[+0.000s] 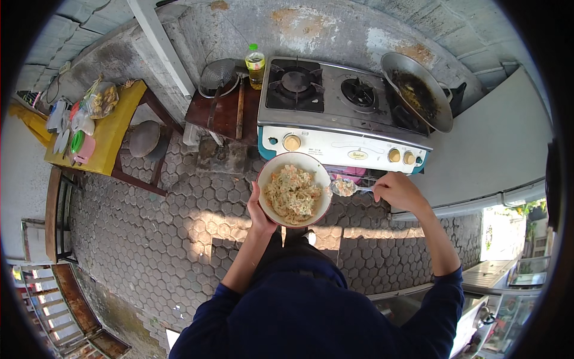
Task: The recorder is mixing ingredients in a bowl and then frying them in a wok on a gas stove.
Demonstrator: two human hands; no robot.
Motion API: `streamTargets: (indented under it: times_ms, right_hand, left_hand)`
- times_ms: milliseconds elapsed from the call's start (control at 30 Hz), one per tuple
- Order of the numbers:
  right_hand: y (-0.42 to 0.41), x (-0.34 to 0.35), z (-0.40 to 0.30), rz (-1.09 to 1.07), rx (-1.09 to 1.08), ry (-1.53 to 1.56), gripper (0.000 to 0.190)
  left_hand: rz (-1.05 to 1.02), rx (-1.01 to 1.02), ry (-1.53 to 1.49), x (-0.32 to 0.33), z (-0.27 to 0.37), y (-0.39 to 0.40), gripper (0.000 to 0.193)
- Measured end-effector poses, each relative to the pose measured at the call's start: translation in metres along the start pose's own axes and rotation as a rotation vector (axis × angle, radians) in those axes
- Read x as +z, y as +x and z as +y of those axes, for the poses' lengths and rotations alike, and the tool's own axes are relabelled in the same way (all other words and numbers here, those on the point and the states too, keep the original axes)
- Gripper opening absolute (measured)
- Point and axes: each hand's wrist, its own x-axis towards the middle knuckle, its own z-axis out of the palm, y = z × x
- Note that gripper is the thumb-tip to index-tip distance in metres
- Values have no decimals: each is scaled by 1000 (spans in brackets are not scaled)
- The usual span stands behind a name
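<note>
My left hand [261,211] grips a white bowl [264,168] with a dark red rim by its left side. Inside the bowl lies a pale mixture [292,193] with orange and green bits. A metal spoon [363,189] is held by its handle in my right hand [398,190], to the right of the bowl. Some of the same mixture sits in the spoon's bowl, close to the white bowl's right rim. Both hands are in front of the gas stove [332,119], over the paved floor.
A wok [417,92] with dark oily residue rests tilted on the stove's right side. Left of the stove, a bottle of yellow oil [255,72] and a perforated ladle [218,75] are on a brown table [226,107]. Farther left stands a yellow table [110,148] with bags and containers.
</note>
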Motion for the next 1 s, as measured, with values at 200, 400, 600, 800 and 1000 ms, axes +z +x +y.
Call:
streamTargets:
  times_ms: [200, 400, 600, 800, 1000]
  right_hand:
    - [-5, 19, -33, 417, -296, -82, 13]
    - [-1, 61, -4, 639, -465, -204, 10]
    - [-1, 118, 3, 649, -388, 257, 10]
    - [-12, 122, 13, 586, -324, 283, 11]
    - [-27, 121, 22, 497, -252, 378, 9]
  left_hand:
    - [25, -31, 3, -1, -4, 2, 63]
    - [23, -10, 8, 3, 1, 2, 65]
    - [-10, -3, -70, 5, 7, 5, 66]
    - [-17, 13, -69, -11, 12, 11, 67]
    - [9, -7, -81, -14, 12, 8, 67]
